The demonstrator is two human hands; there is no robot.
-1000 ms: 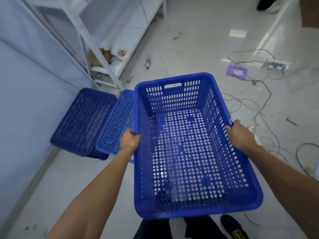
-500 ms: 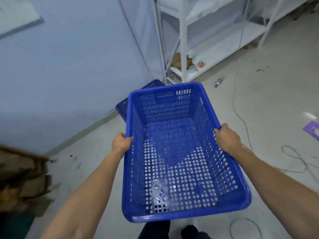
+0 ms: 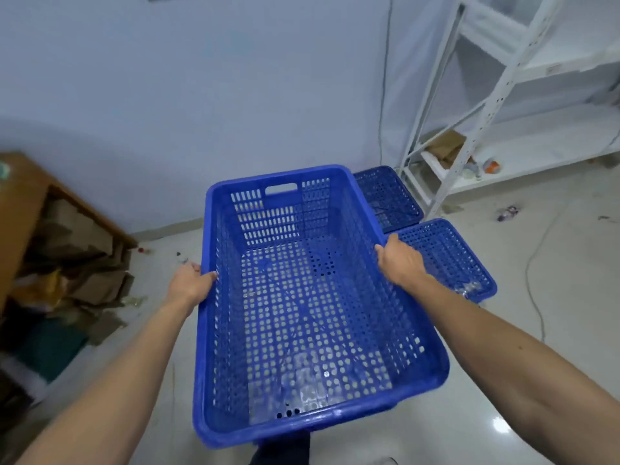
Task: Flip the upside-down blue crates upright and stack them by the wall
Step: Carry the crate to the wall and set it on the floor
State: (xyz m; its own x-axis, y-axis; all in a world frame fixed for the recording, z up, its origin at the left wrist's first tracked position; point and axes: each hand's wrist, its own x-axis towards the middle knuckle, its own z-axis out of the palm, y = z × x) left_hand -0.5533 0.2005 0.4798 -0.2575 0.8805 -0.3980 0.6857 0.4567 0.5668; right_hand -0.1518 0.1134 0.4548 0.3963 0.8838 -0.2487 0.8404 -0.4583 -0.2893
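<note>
I hold an upright blue perforated crate [image 3: 302, 317] in the air in front of me, its open side up and its far end toward the pale wall [image 3: 201, 95]. My left hand [image 3: 189, 285] grips its left rim and my right hand [image 3: 401, 263] grips its right rim. Two more blue crates lie upside down on the floor to the right: one [image 3: 446, 260] just behind my right hand, the other [image 3: 385, 196] farther back against the wall, partly hidden by the held crate.
A white metal shelf rack [image 3: 496, 95] stands at the right with small items on its lowest shelf. A wooden desk [image 3: 20, 209] with cardboard scraps [image 3: 84, 263] under it is at the left. A cable [image 3: 533, 273] trails over the glossy floor.
My view has swung left toward the wall with the crate still held in both hands. The upside-down crates now lie to the right, and the desk has come into view at the left.
</note>
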